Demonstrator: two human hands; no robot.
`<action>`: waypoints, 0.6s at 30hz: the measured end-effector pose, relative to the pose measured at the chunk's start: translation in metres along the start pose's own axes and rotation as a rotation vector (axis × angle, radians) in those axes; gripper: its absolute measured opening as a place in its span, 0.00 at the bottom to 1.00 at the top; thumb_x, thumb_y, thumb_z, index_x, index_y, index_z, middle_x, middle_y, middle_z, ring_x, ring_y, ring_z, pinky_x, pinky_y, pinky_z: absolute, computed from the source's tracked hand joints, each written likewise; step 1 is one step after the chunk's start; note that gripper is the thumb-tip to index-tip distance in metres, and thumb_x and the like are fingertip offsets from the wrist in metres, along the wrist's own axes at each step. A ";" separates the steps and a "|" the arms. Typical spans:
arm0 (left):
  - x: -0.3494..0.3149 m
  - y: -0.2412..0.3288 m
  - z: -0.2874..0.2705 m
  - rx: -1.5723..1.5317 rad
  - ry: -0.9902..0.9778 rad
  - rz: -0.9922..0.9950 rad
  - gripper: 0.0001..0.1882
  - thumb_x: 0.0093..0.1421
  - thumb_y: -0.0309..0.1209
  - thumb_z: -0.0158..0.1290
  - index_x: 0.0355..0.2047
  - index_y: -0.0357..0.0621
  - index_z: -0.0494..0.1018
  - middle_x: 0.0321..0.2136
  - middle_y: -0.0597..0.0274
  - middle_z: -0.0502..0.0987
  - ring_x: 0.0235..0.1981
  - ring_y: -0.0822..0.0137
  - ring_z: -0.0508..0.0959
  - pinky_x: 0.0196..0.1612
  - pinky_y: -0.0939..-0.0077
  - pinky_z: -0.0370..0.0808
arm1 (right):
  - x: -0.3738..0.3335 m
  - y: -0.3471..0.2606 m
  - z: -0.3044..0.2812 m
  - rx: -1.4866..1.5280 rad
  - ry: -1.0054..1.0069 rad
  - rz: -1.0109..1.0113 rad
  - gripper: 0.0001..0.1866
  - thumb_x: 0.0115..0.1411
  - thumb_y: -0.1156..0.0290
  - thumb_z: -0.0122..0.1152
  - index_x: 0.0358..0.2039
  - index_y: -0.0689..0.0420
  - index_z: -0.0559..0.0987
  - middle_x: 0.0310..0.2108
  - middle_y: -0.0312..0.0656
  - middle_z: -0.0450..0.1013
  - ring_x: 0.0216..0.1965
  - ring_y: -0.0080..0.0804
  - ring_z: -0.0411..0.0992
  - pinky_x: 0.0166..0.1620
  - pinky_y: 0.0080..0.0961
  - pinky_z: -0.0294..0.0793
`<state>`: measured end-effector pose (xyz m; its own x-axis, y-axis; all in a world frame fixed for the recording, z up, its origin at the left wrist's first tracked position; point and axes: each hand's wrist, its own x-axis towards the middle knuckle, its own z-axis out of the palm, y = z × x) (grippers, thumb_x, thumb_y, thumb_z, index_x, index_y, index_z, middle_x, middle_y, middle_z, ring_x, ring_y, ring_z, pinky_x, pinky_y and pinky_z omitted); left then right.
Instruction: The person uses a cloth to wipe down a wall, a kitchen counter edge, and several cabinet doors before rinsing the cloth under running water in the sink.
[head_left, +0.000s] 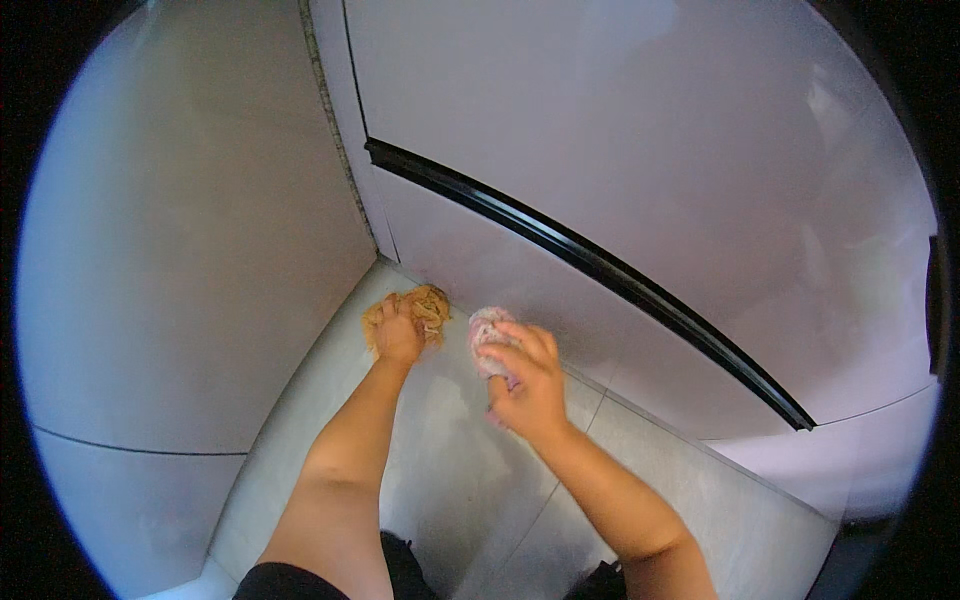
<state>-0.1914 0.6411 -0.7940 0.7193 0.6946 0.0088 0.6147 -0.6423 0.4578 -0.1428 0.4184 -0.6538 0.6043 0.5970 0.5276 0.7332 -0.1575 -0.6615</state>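
Note:
My left hand point(399, 330) presses a crumpled yellow-brown cloth point(433, 305) against the floor by the corner, its fingers curled into the fabric. To the right, my right hand point(532, 382) is closed around a bunched pink-and-white cloth point(490, 330) that sticks out past the fingertips. This second cloth is close to the base of the pale cabinet-like front. Whether it touches the floor or that front, I cannot tell.
Grey tiles point(440, 450) make up the floor. A smooth pale panel point(200, 250) rises on the left. Ahead and right stands a large pale front point(640, 130) with a long black strip point(600, 265) across it. Both meet in a narrow corner.

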 end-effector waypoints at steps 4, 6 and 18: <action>0.013 -0.003 0.020 0.223 -0.210 -0.079 0.39 0.55 0.35 0.57 0.64 0.67 0.53 0.67 0.55 0.43 0.65 0.46 0.50 0.62 0.55 0.60 | -0.019 0.009 0.022 0.111 0.039 0.197 0.21 0.40 0.83 0.53 0.36 0.54 0.82 0.50 0.45 0.71 0.52 0.45 0.66 0.55 0.36 0.66; 0.017 -0.004 0.029 0.302 -0.266 -0.094 0.38 0.55 0.36 0.57 0.64 0.71 0.53 0.67 0.56 0.43 0.66 0.47 0.50 0.61 0.54 0.61 | -0.032 0.013 0.026 0.141 0.074 0.281 0.21 0.40 0.84 0.53 0.36 0.54 0.81 0.50 0.44 0.71 0.53 0.44 0.66 0.55 0.35 0.66; -0.011 -0.045 0.033 0.139 0.159 0.263 0.10 0.48 0.24 0.54 0.32 0.49 0.76 0.37 0.54 0.72 0.40 0.52 0.75 0.41 0.62 0.75 | -0.035 0.020 -0.004 0.129 -0.078 0.173 0.22 0.40 0.84 0.53 0.37 0.53 0.82 0.49 0.45 0.71 0.51 0.43 0.68 0.53 0.34 0.67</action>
<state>-0.2164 0.6512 -0.8443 0.8063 0.5342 0.2540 0.4609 -0.8366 0.2962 -0.1482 0.3912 -0.6831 0.6880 0.6294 0.3611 0.5716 -0.1635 -0.8041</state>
